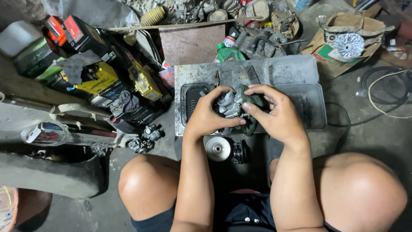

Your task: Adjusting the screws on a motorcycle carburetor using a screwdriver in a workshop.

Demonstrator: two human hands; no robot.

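While I look down from the head camera, a small metal carburetor (228, 106) sits at the centre of the view, held up between both hands over a grimy grey plastic tray (296, 73). Its silvery body lies roughly crosswise, long axis running left to right, with small fittings poking out toward the left. My left hand (209, 117) is wrapped around the part's left and lower side, fingers curled closed on it, thumb reaching across underneath. My right hand (274, 112) comes in from the right, fingers bent and pressing a dark green rag (253, 101) against the part's right side. So both hands touch the part, the left gripping the metal directly and the right gripping through the cloth; neither is nearer than the other.

Just below the hands, on the floor between my bare knees, lie a round silver disc-shaped part (217, 148) and a darker cylindrical piece (238, 151) beside it. Another small carburetor (146, 139) rests on the floor, well left of my left hand. Further left is a heap of yellow and black boxes (103, 79). Beyond the tray stands a green plastic bottle (228, 53), and at upper right an open cardboard box (343, 43) holds a finned metal part. Black cable (382, 92) coils on the floor at the right.
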